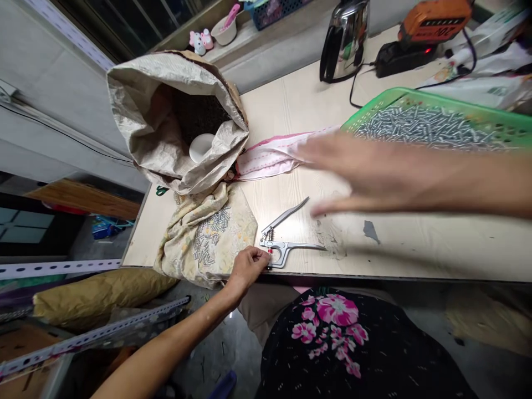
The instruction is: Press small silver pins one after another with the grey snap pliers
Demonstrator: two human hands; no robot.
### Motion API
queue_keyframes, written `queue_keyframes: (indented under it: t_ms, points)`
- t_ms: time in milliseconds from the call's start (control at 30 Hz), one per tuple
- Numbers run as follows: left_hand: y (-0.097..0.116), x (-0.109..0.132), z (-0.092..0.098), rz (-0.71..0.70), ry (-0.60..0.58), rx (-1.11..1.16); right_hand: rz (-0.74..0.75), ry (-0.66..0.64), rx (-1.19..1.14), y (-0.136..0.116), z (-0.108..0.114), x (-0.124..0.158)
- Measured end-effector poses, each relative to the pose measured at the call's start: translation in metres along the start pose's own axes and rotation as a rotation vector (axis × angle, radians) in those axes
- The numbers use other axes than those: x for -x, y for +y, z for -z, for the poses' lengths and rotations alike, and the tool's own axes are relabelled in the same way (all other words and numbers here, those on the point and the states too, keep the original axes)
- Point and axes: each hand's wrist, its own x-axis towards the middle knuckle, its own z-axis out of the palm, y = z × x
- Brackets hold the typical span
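Note:
My left hand (249, 265) is closed at the table's front edge, its fingertips pinched at the lower end of metal pliers (286, 247); what they hold is too small to name. The pliers lie with their handles spread, pointing right. My right hand (353, 166), blurred by motion, hovers over the table with its fingers apart. Beyond its forearm, a green basket (361, 113) holds many small metal pieces (419, 124). More small metal pieces (208, 238) lie on a patterned yellowish cloth (239, 221) left of the pliers.
An open woven sack (141, 111) with a white bowl (202, 147) inside stands at the back left. A pink-white cloth (270, 158) lies beside it. Behind are a steel kettle (347, 39) and an orange battery (434, 22) on a black charger (399, 60).

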Motion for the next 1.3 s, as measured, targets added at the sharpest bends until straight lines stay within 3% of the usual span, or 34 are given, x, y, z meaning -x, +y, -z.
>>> queue_keyframes:
  t_ms: [167,267,567,633,767,867,933,1067,1300]
  points:
    - [0.002,0.001,0.001,0.000,-0.014,-0.030,0.002,-0.252,-0.081,-0.020,-0.093,0.024]
    - [0.002,0.001,0.001,0.010,-0.011,-0.031,-0.019,-0.259,-0.100,-0.024,-0.115,0.026]
    - [0.000,0.000,0.003,0.001,-0.025,-0.140,-0.027,-0.259,-0.046,-0.038,-0.096,0.015]
    - [0.006,0.007,0.004,-0.137,0.029,-0.287,-0.023,-0.270,-0.045,-0.041,-0.096,0.016]
    - [0.027,0.013,0.000,-0.581,0.153,-0.603,-0.022,-0.279,-0.077,-0.049,-0.093,0.018]
    - [0.042,-0.002,-0.010,-0.824,0.019,-0.741,-0.074,-0.309,-0.109,-0.054,-0.089,0.020]
    - [0.051,-0.015,-0.015,-0.913,-0.085,-0.795,-0.139,-0.319,-0.104,-0.057,-0.087,0.022]
    - [0.068,-0.033,-0.019,-0.932,-0.213,-0.871,-0.236,-0.320,-0.074,-0.058,-0.087,0.027]
    - [0.083,-0.039,-0.028,-0.936,-0.254,-0.927,-0.261,-0.248,-0.162,-0.046,-0.103,0.033]
